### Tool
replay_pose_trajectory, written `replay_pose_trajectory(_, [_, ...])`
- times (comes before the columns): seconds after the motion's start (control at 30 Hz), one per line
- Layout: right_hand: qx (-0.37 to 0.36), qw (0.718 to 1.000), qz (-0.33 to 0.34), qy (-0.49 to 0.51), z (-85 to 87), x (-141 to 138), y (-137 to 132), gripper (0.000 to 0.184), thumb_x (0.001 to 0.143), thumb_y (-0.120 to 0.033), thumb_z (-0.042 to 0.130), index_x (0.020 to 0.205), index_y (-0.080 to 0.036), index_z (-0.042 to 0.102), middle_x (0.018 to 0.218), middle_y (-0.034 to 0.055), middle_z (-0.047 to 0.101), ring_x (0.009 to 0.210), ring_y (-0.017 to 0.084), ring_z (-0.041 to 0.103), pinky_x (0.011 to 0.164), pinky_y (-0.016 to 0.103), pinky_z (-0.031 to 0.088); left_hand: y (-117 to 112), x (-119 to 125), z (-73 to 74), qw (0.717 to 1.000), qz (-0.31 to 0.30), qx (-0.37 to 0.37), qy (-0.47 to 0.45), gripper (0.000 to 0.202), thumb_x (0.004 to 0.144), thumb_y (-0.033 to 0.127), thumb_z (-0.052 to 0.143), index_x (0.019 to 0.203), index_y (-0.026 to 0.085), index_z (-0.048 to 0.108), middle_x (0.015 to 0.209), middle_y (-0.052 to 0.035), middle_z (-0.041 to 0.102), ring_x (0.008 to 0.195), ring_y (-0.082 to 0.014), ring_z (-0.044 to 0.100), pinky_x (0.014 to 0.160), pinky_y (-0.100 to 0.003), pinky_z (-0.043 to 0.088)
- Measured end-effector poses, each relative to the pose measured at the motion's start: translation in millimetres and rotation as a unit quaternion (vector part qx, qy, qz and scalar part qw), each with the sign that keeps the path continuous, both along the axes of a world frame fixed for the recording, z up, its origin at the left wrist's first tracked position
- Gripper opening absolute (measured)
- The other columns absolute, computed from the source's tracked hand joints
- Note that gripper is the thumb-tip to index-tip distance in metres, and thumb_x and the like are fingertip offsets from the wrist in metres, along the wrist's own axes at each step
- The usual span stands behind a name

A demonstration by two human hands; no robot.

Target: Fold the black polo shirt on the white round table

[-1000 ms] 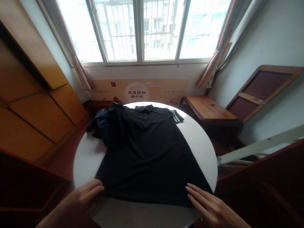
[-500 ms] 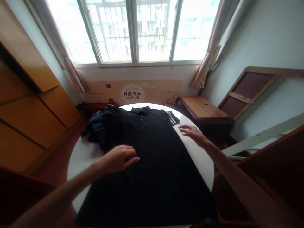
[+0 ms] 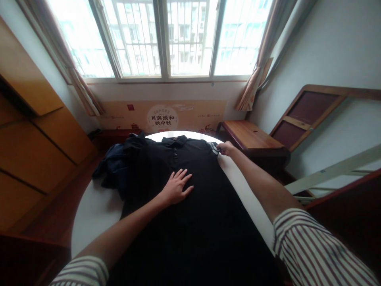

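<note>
A black polo shirt (image 3: 202,198) lies spread face up on a round white table (image 3: 92,214), its collar at the far edge. My left hand (image 3: 177,186) rests flat on the chest of the shirt, below the buttons, with fingers spread. At the shirt's right sleeve, my right hand (image 3: 226,148) pinches the striped cuff between thumb and fingers. Dark bunched clothes (image 3: 114,161), partly navy, lie at the table's left side against the shirt. The shirt's left sleeve cannot be told apart from that pile.
Beyond the table to the right stands a low wooden side table (image 3: 251,135), with a wooden chair-like frame (image 3: 309,107) by the wall. Wooden cabinets (image 3: 32,159) line the left. A printed cardboard panel (image 3: 162,115) leans under the window.
My left hand has moved right and forward, opening from a loose curl to lie flat on the shirt. My right hand has reached forward and taken hold of the striped cuff.
</note>
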State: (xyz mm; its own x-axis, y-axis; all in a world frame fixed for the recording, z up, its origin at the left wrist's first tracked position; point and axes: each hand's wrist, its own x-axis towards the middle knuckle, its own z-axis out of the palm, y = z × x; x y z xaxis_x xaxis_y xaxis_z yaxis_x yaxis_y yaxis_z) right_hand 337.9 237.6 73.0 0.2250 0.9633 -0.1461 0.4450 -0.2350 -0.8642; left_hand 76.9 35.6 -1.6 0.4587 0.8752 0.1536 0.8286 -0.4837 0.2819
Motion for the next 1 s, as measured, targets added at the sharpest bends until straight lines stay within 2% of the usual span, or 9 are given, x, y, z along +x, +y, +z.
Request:
replay_pose_trajectory(0.13, [0.085, 0.996, 0.027, -0.030, 9.6, -5.3, -15.1, 0.027, 0.072, -0.011, 0.072, 0.099, -0.008, 0.069, 0.077, 0.0029, 0.065, 0.065, 0.012, 0.056, 0.061, 0.023, 0.046, 1.2, 1.4, -0.3, 1.000, 0.001, 0.011, -0.003, 0.061, 0.097, 0.056, 0.040, 0.147, 0.022, 0.044, 0.158, -0.0112, 0.034, 0.148, -0.0308, 0.025, 0.117, -0.058, 0.022])
replay_pose_trajectory(0.23, [0.139, 0.965, 0.204, -0.091, 9.8, -13.1, -35.5, 0.039, 0.065, -0.020, 0.080, 0.103, -0.014, 0.072, 0.073, -0.0008, 0.066, 0.066, 0.012, 0.056, 0.064, 0.022, 0.044, 1.3, 2.7, -2.5, 1.000, 0.003, 0.016, -0.006, 0.061, 0.097, 0.056, 0.041, 0.147, 0.021, 0.044, 0.158, -0.0122, 0.034, 0.147, -0.0320, 0.025, 0.117, -0.059, 0.023])
replay_pose_trajectory(0.3, [0.134, 0.919, 0.337, -0.153, 5.4, -18.7, -44.2, 0.034, 0.068, -0.032, 0.080, 0.096, -0.016, 0.076, 0.070, -0.0003, 0.067, 0.065, 0.013, 0.057, 0.063, 0.022, 0.043, 0.7, 3.5, -3.1, 1.000, 0.005, 0.020, -0.006, 0.060, 0.097, 0.055, 0.042, 0.147, 0.022, 0.044, 0.157, -0.0127, 0.035, 0.147, -0.0322, 0.026, 0.117, -0.059, 0.022])
replay_pose_trajectory(0.33, [0.123, 0.906, 0.362, -0.182, 2.6, -21.4, -45.0, 0.029, 0.070, -0.037, 0.079, 0.091, -0.016, 0.077, 0.070, 0.0005, 0.068, 0.064, 0.013, 0.057, 0.062, 0.022, 0.043, 0.3, 3.8, -3.0, 1.000, 0.006, 0.021, -0.005, 0.060, 0.097, 0.054, 0.042, 0.147, 0.022, 0.044, 0.157, -0.0127, 0.035, 0.147, -0.0321, 0.026, 0.117, -0.058, 0.022])
replay_pose_trajectory(0.43, [0.104, 0.924, 0.288, -0.230, -5.2, -29.4, -30.8, 0.020, 0.077, -0.034, 0.074, 0.078, -0.014, 0.076, 0.075, 0.0047, 0.072, 0.069, 0.015, 0.062, 0.065, 0.022, 0.045, -0.5, 4.6, -2.3, 1.000, 0.007, 0.025, -0.003, 0.058, 0.097, 0.053, 0.042, 0.146, 0.022, 0.045, 0.157, -0.0129, 0.036, 0.147, -0.0323, 0.026, 0.117, -0.059, 0.022])
replay_pose_trajectory(0.6, [0.110, 0.949, 0.158, -0.248, -15.1, -44.9, 20.7, 0.021, 0.081, -0.029, 0.070, 0.089, -0.009, 0.074, 0.095, 0.0128, 0.073, 0.088, 0.020, 0.067, 0.074, 0.024, 0.047, -1.6, 5.3, -1.5, 1.000, 0.007, 0.027, -0.004, 0.059, 0.097, 0.053, 0.041, 0.147, 0.021, 0.044, 0.157, -0.0133, 0.035, 0.147, -0.0332, 0.027, 0.116, -0.060, 0.024])
replay_pose_trajectory(0.8, [0.075, 0.963, 0.115, -0.231, -30.7, -63.9, 59.5, 0.023, 0.074, -0.031, 0.077, 0.079, -0.009, 0.073, 0.077, 0.0111, 0.072, 0.078, 0.021, 0.067, 0.069, 0.024, 0.049, -3.0, 6.0, 0.4, 0.999, 0.008, 0.029, -0.012, 0.058, 0.097, 0.053, 0.043, 0.146, 0.022, 0.045, 0.156, -0.0135, 0.037, 0.146, -0.0331, 0.028, 0.117, -0.060, 0.023])
replay_pose_trajectory(0.9, [0.092, 0.967, 0.089, -0.222, -37.3, -64.5, 68.4, 0.013, 0.077, -0.023, 0.070, 0.081, -0.011, 0.073, 0.084, 0.0111, 0.073, 0.089, 0.022, 0.067, 0.078, 0.024, 0.049, -3.7, 6.4, 1.4, 1.000, 0.009, 0.028, -0.011, 0.058, 0.096, 0.053, 0.042, 0.146, 0.022, 0.045, 0.156, -0.0137, 0.036, 0.146, -0.0334, 0.028, 0.116, -0.060, 0.024])
replay_pose_trajectory(1.0, [0.106, 0.970, 0.055, -0.212, -43.3, -55.3, 73.4, 0.016, 0.082, -0.020, 0.059, 0.086, -0.011, 0.073, 0.096, 0.0141, 0.073, 0.097, 0.022, 0.066, 0.084, 0.024, 0.048, -4.0, 6.7, 2.0, 0.999, 0.008, 0.029, -0.009, 0.059, 0.097, 0.053, 0.041, 0.146, 0.021, 0.044, 0.156, -0.0144, 0.036, 0.146, -0.0337, 0.028, 0.116, -0.061, 0.024])
